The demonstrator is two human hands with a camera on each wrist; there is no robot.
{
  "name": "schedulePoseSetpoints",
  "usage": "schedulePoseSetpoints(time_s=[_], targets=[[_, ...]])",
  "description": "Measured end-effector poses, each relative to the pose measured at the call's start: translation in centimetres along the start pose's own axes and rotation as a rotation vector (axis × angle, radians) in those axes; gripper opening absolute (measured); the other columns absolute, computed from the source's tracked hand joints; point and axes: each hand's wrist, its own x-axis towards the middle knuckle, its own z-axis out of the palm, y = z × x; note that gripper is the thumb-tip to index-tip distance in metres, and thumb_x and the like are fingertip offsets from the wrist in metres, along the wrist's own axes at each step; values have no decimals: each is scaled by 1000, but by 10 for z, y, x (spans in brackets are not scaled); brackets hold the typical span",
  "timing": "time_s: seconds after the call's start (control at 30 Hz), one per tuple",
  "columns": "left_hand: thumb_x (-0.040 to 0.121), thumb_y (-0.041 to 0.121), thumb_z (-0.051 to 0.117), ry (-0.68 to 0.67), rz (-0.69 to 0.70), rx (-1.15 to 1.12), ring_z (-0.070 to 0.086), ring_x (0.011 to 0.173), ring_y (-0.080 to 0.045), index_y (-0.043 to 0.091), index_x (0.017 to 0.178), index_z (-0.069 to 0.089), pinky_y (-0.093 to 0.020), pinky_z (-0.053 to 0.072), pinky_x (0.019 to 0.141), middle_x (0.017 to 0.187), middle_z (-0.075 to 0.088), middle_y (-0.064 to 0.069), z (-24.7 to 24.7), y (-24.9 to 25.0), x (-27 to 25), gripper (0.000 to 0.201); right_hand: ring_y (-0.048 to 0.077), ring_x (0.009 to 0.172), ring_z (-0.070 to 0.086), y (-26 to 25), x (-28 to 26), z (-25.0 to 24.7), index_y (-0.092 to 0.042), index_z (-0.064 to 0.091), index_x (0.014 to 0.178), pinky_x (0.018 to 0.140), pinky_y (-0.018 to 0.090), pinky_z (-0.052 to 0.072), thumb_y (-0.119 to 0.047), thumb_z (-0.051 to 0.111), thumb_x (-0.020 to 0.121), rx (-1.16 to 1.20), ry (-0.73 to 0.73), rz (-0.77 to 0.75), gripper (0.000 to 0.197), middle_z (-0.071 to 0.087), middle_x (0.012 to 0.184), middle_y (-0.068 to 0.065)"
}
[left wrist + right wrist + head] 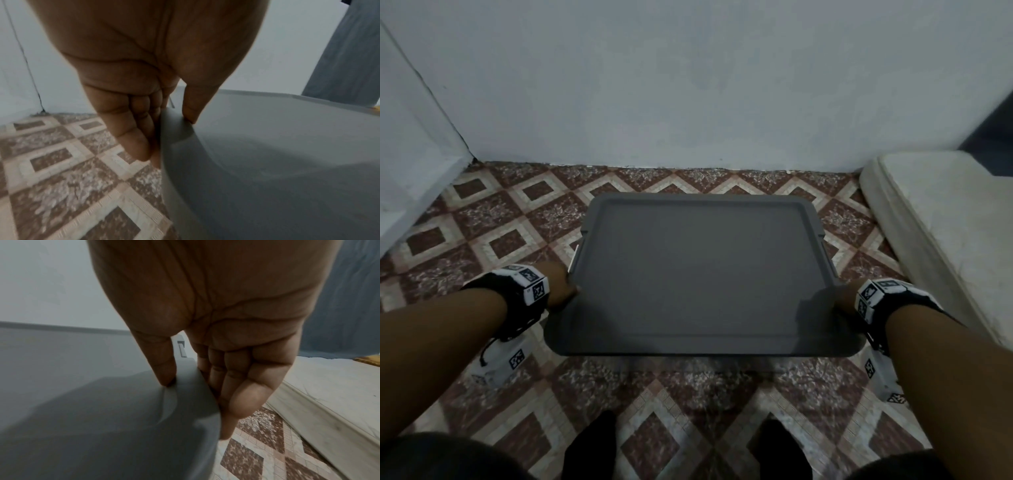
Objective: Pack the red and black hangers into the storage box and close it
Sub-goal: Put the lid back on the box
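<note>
A flat grey lid (702,274) of the storage box fills the middle of the head view, above the tiled floor. My left hand (561,287) pinches its left edge near the front corner, thumb on top and fingers underneath (164,129). My right hand (842,301) pinches the right edge the same way (201,391). The lid (267,162) hides the box below it, apart from a pale latch piece (576,257) at the left side and another (182,348) at the right. No red or black hanger is in sight. Whether the lid sits fully on the box is unclear.
A white mattress (935,233) lies along the right, close to my right wrist. A pale wall (688,85) stands just behind the box. Patterned floor tiles (500,222) spread to the left and front. My feet in black socks (592,445) are near the bottom edge.
</note>
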Motion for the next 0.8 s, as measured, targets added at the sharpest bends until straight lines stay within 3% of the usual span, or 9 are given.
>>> schedulePoseSetpoints(time_s=[0.07,0.17,0.2,0.27,0.37,0.43,0.53,0.7,0.8], targets=[[94,52,52,12,-30,0,63,98,-27,8,114,65,-31,51,84,112,66,-12,-9,3,5,50,24,109,61,-6,4,-10,-19,52,137,82,28,50,-38,57,95,96,77,-8,46,59,132,6],[93,53,54,74,-103,-164,60,94,-30,4,118,64,-32,47,78,117,64,-19,-22,8,18,56,26,76,55,-18,17,-31,-5,61,115,70,33,45,-46,63,91,391,163,67,47,63,117,18],[94,52,54,76,-123,-260,60,98,-31,2,122,62,-32,46,79,124,61,-21,-25,10,23,57,27,77,54,-19,25,-35,-4,62,117,71,33,43,-47,63,90,436,154,89,50,63,120,19],[94,49,57,47,-186,-520,60,107,-37,0,127,58,-38,51,87,130,57,-22,-23,11,36,59,32,102,58,-20,37,-38,-4,59,128,82,34,41,-48,62,92,466,107,118,57,58,132,19],[89,44,66,-31,-305,-820,66,78,-39,-1,95,65,-51,56,70,100,66,-23,-17,9,47,45,33,118,56,-17,46,-28,-4,54,135,86,34,41,-44,62,93,483,58,152,59,55,138,18],[88,43,67,-58,-318,-815,66,72,-36,0,84,66,-47,56,64,87,66,-21,-10,7,55,42,33,114,57,-18,49,-22,-3,53,136,88,35,43,-45,61,93,496,26,172,60,55,138,19],[91,47,63,-62,-279,-714,62,74,-32,4,84,66,-33,48,63,92,65,-18,-1,6,63,43,36,123,54,-20,50,-19,1,49,138,88,33,40,-41,61,95,560,0,192,62,52,141,22],[86,47,70,-60,-286,-789,59,72,-33,0,86,60,-34,49,60,82,60,-16,6,1,64,48,36,124,52,-17,54,-17,0,49,139,90,32,40,-47,62,92,567,9,204,68,50,143,21],[80,52,74,-44,-280,-787,60,73,-33,2,80,59,-32,47,58,81,60,-15,7,-4,63,52,38,109,59,-8,55,-14,-1,55,132,96,41,48,-54,72,82,610,32,223,75,59,130,21]])
